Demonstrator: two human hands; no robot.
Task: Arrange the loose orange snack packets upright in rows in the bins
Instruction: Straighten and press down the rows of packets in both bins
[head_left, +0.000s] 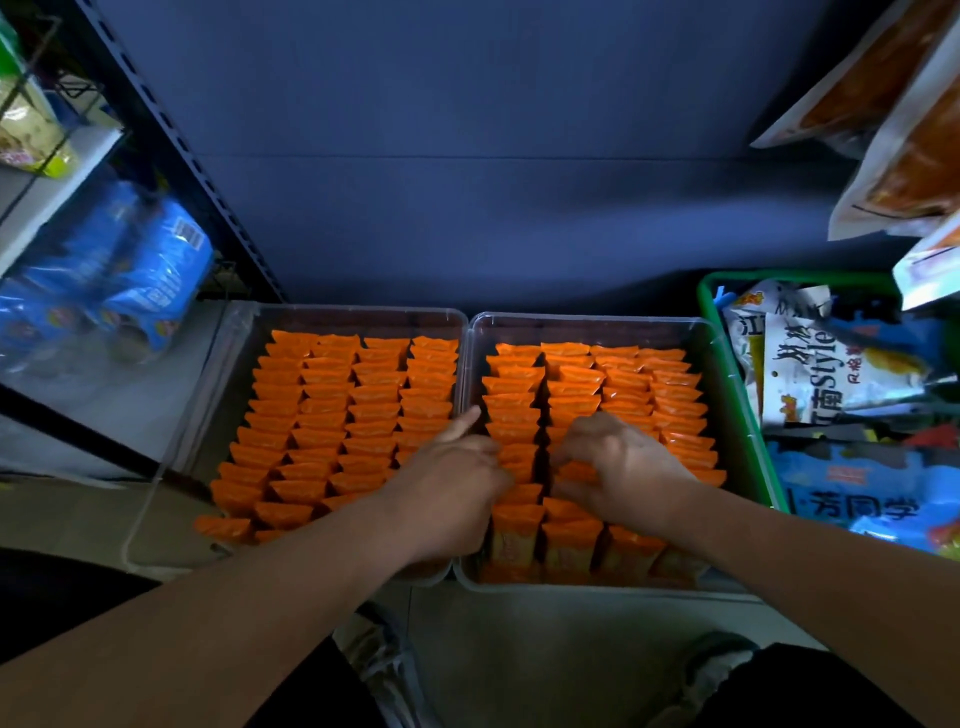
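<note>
Two clear plastic bins stand side by side on the floor, the left bin (363, 313) and the right bin (597, 319). Both hold several rows of upright orange snack packets (332, 405). Both my hands are down in the right bin's near half. My left hand (457, 478) has its index finger pointing forward while the other fingers curl round packets in the leftmost row (511, 410). My right hand (618, 467) has its fingers curled over packets in the second row (571, 535). The packets under both hands are hidden.
A green basket (727, 364) of mixed snack bags stands right of the bins. Large orange bags (893, 130) hang at the upper right. A dark shelf rack (171, 156) with blue packs (130, 280) is at the left. Blue wall behind; my shoes (384, 670) below.
</note>
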